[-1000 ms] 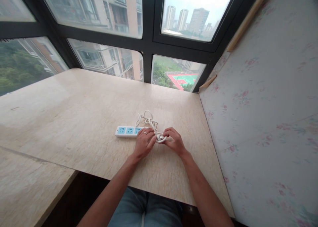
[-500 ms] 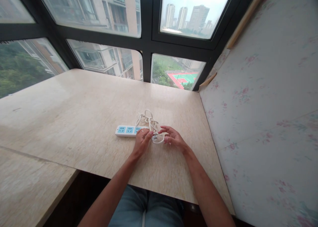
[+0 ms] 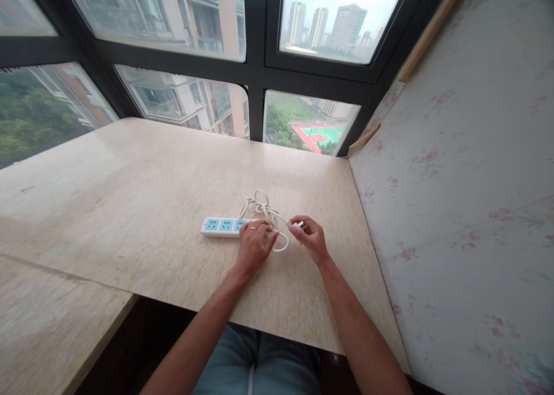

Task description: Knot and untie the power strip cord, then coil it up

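Observation:
A white power strip (image 3: 225, 226) with blue socket faces lies on the pale marble-patterned counter (image 3: 142, 204). My left hand (image 3: 256, 242) is closed over its right end, hiding the sockets there. The strip's white cord (image 3: 258, 203) is bunched in loose loops behind it, and one loop curves out to the right of my left thumb. In my right hand (image 3: 312, 238) is the cord's plug (image 3: 299, 225), pinched between thumb and fingers with its metal prongs showing. The plug is held to the right of the strip.
Dark window frames (image 3: 256, 95) border the counter's far side. A wall with flowered paper (image 3: 433, 210) rises along the right edge. At the near left, a second counter section (image 3: 52, 314) adjoins, with a dark gap (image 3: 142, 337) beneath the front edge.
My right hand has closed on the plug and drawn it right, away from my left hand. My left hand has shifted slightly right and now lies over the strip's end.

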